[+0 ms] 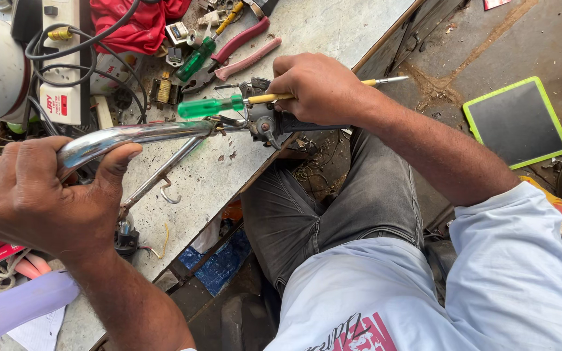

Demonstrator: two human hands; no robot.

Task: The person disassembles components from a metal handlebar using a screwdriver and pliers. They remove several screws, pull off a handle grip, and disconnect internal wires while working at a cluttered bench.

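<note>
My left hand [40, 195] grips the left end of a curved chrome handlebar tube [138, 134] that lies across the workbench. At the tube's right end sits a dark switch and grip assembly [268, 120]. My right hand [320, 88] is closed around that assembly and also holds a screwdriver with a translucent green handle [209, 106] and yellow shaft, which sticks out on both sides of the fist. A thinner chrome rod [160, 172] runs below the tube toward a small black part [127, 237].
The grey workbench [320, 32] carries pink-handled pliers [245, 49], another green screwdriver [195, 60], a red cloth [134, 23], a white power strip [60, 58] with black cables and small parts. A dark tablet with a green rim [516, 122] lies on the floor at right.
</note>
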